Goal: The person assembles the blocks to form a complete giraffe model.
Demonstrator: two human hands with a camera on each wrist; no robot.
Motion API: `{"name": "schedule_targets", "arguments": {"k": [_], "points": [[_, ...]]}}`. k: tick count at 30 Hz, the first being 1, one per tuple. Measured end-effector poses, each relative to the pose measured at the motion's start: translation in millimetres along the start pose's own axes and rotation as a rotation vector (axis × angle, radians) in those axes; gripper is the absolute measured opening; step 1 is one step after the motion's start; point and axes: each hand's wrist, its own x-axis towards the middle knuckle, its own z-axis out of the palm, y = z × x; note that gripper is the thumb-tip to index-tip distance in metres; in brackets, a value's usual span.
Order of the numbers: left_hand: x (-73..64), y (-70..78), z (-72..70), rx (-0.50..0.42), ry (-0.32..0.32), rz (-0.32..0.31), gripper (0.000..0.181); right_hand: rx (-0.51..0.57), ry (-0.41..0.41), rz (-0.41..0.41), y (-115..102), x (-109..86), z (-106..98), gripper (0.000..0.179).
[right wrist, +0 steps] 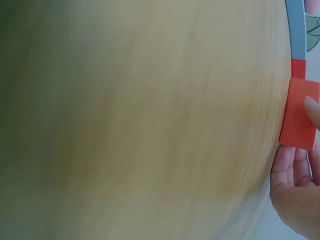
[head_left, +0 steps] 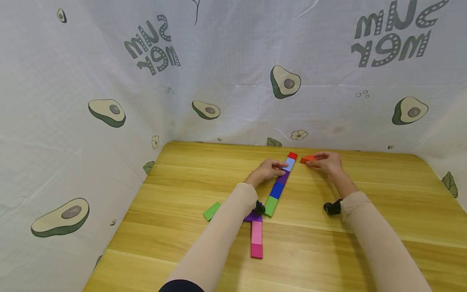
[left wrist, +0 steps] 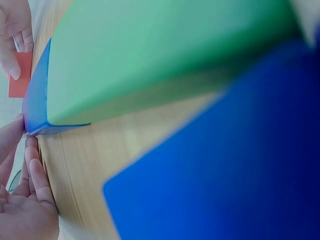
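Observation:
A slanting row of flat coloured blocks lies on the wooden table (head_left: 310, 243): a red block (head_left: 293, 155) at the far end, then a light blue block (head_left: 289, 163), a purple block (head_left: 283, 177), a blue block (head_left: 277, 190) and a light green block (head_left: 271, 206). Thumb and index fingertip of my left hand (head_left: 269, 168) touch the purple and light blue blocks; its other fingers look loosely extended in the left wrist view. Just right of the row's far end, my right hand (head_left: 327, 161) pinches an orange-red block (right wrist: 299, 114) between thumb and fingers.
Left of the row lie another green block (head_left: 212, 211), a violet block (head_left: 253, 217) partly under my left wrist, a pink block (head_left: 257, 232) and a magenta block (head_left: 257, 251). A white avocado-print cloth (head_left: 237, 81) hangs behind the table. Each wrist wears a black camera (head_left: 333, 208).

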Motion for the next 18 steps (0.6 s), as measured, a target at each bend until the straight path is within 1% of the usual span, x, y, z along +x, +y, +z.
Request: {"name": "schedule_targets", "arguments": {"k": [5, 11, 14, 18], "points": [[0.1, 0.3, 0.1, -0.007, -0.002, -0.001, 0.03, 0.002, -0.01, -0.038, 0, 1.2, 3, 0.051], [-0.3, 1.0, -0.2, 0.012, 0.003, 0.005, 0.03, 0.017, 0.001, -0.031, -1, 0.9, 7, 0.05], [-0.8, 1.1, -0.4, 0.013, 0.002, 0.0, 0.031, 0.026, -0.003, -0.039, -2, 0.4, 9, 0.048], [-1.5, 1.1, -0.3, 0.007, 0.001, -0.005, 0.03, 0.013, -0.005, -0.053, -1, -0.4, 11, 0.048]]}}
